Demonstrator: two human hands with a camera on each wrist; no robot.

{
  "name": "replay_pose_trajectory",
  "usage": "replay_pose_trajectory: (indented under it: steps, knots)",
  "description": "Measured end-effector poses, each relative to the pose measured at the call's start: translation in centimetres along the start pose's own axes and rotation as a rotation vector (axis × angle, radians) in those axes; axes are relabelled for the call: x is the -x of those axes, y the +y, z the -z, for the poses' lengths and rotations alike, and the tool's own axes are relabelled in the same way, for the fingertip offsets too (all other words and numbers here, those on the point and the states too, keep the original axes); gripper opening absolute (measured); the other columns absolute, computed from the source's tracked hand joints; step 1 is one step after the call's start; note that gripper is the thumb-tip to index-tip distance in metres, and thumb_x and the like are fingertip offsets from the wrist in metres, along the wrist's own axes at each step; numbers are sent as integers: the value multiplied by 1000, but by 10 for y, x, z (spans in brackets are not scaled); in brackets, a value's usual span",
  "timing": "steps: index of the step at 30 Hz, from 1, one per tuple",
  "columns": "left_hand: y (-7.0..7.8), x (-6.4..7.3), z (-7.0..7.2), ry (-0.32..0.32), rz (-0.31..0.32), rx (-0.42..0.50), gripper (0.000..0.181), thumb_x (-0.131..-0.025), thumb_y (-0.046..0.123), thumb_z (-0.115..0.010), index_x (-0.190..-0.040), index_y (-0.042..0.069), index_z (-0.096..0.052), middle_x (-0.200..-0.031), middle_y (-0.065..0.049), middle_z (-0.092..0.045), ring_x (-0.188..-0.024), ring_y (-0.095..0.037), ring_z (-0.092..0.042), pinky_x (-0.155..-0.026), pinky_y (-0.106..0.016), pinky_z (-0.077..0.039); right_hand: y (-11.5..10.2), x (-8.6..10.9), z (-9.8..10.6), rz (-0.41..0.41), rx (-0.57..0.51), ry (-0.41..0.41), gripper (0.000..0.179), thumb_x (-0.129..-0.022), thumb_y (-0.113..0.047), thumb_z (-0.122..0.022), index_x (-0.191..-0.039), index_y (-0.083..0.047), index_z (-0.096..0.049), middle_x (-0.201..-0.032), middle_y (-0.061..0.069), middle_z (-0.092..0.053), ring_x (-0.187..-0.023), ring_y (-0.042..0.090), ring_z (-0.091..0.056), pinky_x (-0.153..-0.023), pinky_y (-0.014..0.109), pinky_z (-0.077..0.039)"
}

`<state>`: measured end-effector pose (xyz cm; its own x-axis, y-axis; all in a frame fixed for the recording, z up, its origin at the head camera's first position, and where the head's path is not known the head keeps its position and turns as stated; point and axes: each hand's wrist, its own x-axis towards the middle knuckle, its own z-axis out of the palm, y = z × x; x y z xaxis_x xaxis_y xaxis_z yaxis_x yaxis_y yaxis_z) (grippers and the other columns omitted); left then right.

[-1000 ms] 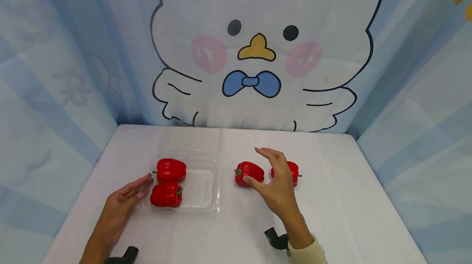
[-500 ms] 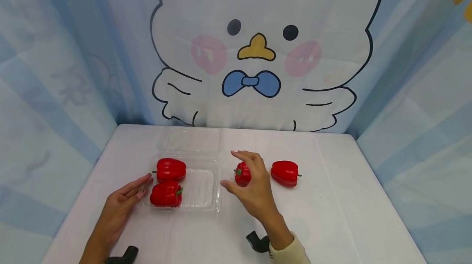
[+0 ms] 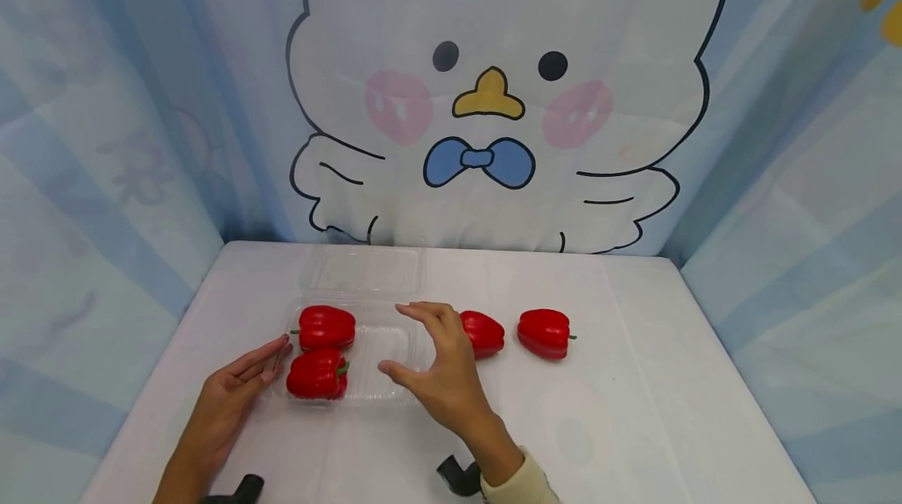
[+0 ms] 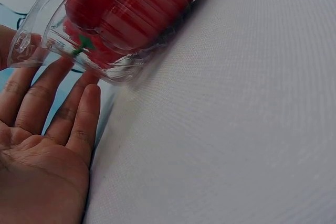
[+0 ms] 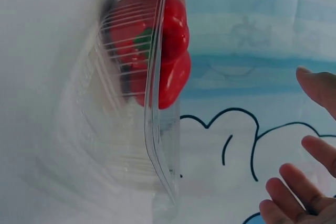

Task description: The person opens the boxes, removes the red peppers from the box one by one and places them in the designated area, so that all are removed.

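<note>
A clear plastic clamshell box (image 3: 377, 343) lies on the table with its lid folded back. Two red bell peppers, a rear one (image 3: 326, 326) and a front one (image 3: 317, 374), fill its left half. My left hand (image 3: 229, 402) pinches the box's left rim, thumb above and fingers beneath, as the left wrist view shows. Over the box's right edge hovers my right hand (image 3: 451, 379), thumb and fingers spread with nothing between them. Behind it a third red pepper (image 3: 485, 334) is partly hidden on the table, and a fourth (image 3: 543, 333) lies further right.
The flat lid (image 3: 362, 269) reaches toward the table's back edge. A curtain with a cartoon chick (image 3: 486, 199) hangs right behind the white table (image 3: 634, 410), and blue-white curtains stand at both sides. Black camera mounts (image 3: 458, 477) sit at the wrists.
My right hand has moved left, from over the two loose peppers to the box's right edge, staying empty. The left hand and all the peppers have stayed in place.
</note>
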<state>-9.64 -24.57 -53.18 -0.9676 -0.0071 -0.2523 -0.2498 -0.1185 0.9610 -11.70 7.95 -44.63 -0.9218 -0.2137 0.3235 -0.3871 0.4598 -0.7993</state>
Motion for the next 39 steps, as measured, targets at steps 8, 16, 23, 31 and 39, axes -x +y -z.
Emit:
replay_pose_trajectory:
  steps: [8,16,23,31,39]
  knots:
    - [1,1,-2,5,-15,-2,66,-103,26,-73,-161,9,-46,-153,21,-59,-125,13,-62,-102,-14,-53,-5,0,-20,27,-17,-40,71,-82,-31,-94,-145,-36,-61,-143,-8,-58,-134,11,-53,-107,42,-58]
    - [2,2,-1,1,-16,-8,65,-103,24,-72,-161,10,-46,-150,23,-60,-126,14,-62,-102,-14,-53,-7,1,-35,7,-47,-72,69,-84,-30,-93,-145,-36,-61,-141,-8,-59,-133,10,-52,-105,43,-59]
    - [-1,2,-1,-8,-34,8,64,-104,22,-71,-161,9,-46,-147,24,-62,-126,12,-63,-102,-14,-54,-7,2,-48,-2,-59,-95,68,-83,-31,-94,-143,-31,-63,-139,-8,-60,-131,10,-53,-105,46,-57]
    - [-3,2,1,-21,-54,9,62,-104,21,-70,-160,9,-47,-147,24,-62,-127,11,-63,-102,-15,-54,-7,4,-64,-49,-84,-149,66,-85,-34,-92,-144,-26,-64,-138,-6,-59,-129,11,-53,-104,44,-59]
    - [-1,2,0,-34,-63,18,62,-105,20,-69,-161,6,-45,-148,23,-62,-128,10,-63,-103,-15,-54,-7,2,-78,-83,-81,-185,66,-85,-34,-92,-144,-29,-63,-135,-8,-59,-130,16,-55,-104,40,-56]
